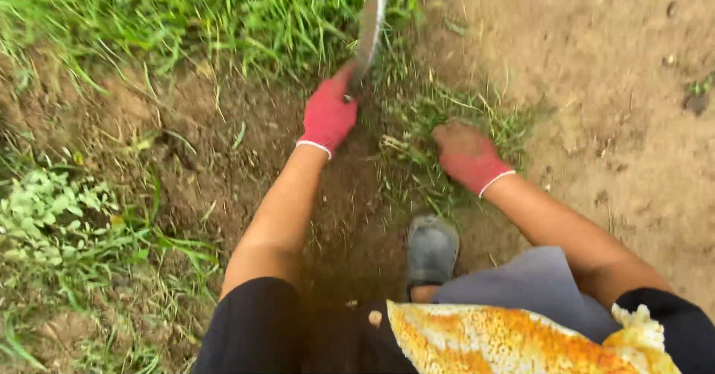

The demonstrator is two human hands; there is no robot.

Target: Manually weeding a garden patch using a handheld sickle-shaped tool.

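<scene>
Gripping noted: curved blade (369, 27) is clenched in left hand (328, 115), red-gloved, blade raised over grass (246, 16). Right hand (468, 154), also gloved, is pressed into cut grass clump (424, 121) on bare soil (596, 83); whether closed cannot be told. Grey shoe (431, 249) seen below.

Clearance — bare soil ahead and right
Standing grass (223, 16) blocks the far left; cut grass pile (447, 121) lies between hands.

Bare brown soil (611, 121); grass (223, 16) along top edge, cut grass clump (417, 121) at centre, weeds (52, 217) left.
</scene>
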